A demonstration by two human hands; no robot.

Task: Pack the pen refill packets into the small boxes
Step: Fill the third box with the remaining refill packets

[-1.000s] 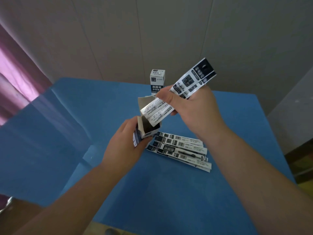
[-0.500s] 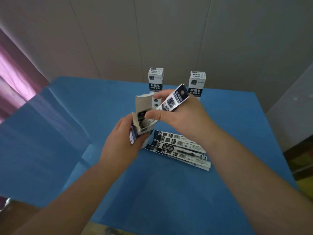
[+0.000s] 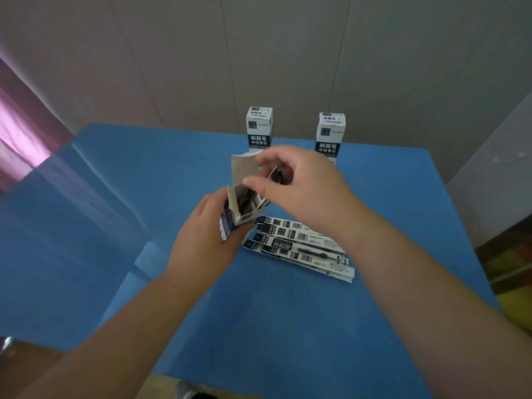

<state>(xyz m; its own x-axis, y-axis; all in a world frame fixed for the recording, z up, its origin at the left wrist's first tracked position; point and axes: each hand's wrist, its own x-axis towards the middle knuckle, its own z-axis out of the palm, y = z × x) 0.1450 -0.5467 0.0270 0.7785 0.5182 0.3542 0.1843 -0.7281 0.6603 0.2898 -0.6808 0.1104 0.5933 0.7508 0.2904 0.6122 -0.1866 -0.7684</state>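
Note:
My left hand [image 3: 207,240] grips a small open box [image 3: 240,207] above the blue table, its flap [image 3: 244,171] standing up. Refill packets [image 3: 259,201] sit almost fully inside the box, with only a dark end [image 3: 277,175] sticking out. My right hand [image 3: 299,191] hovers over the opening, its thumb and fingers curled around that end of the packets. A loose pile of several refill packets [image 3: 302,246] lies flat on the table just below my right wrist.
Two closed white and navy boxes [image 3: 259,129] [image 3: 330,136] stand upright at the table's far edge, close to the wall. The blue table [image 3: 115,211] ends at the right beside a grey surface. A pink curtain [image 3: 17,131] hangs at the left.
My right hand has pushed the packets from well above the box down into it, so only their tip still shows. The left hand kept holding the box in place.

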